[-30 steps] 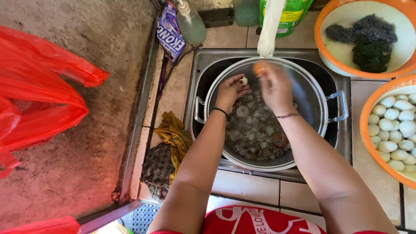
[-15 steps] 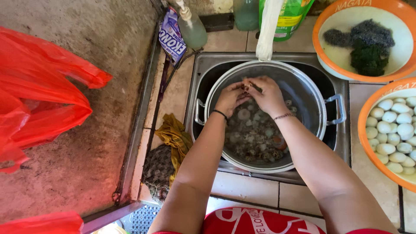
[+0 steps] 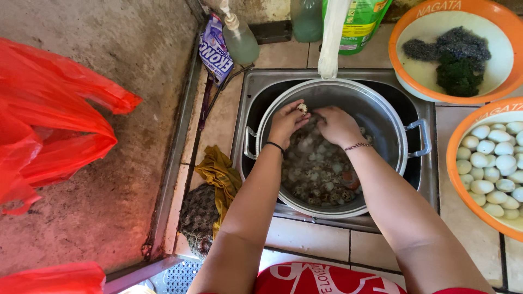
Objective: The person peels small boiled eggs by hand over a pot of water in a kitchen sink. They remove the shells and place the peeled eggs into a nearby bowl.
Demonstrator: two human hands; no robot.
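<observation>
A large steel pot (image 3: pixel 390 130) sits in a square sink (image 3: pixel 425 179), filled with water and several small speckled eggs (image 3: pixel 318 179). My left hand (image 3: pixel 286 122) is over the pot's far side, pinching one small speckled egg (image 3: pixel 302 108) in its fingertips. My right hand (image 3: pixel 336 125) is just beside it, fingers curled down toward the same egg and the water. A white cloth-wrapped tap (image 3: pixel 331 38) hangs above the pot's far rim.
An orange bowl (image 3: pixel 468 204) of peeled white eggs stands at the right. Another orange bowl (image 3: pixel 403 65) with dark scouring pads is behind it. Soap bottles (image 3: pixel 239 41), a yellow rag (image 3: pixel 218 174) and red plastic bags (image 3: pixel 49 125) lie to the left.
Both hands have come down from the pot's far rim toward the water and drawn close together. The left hand still pinches a small egg.
</observation>
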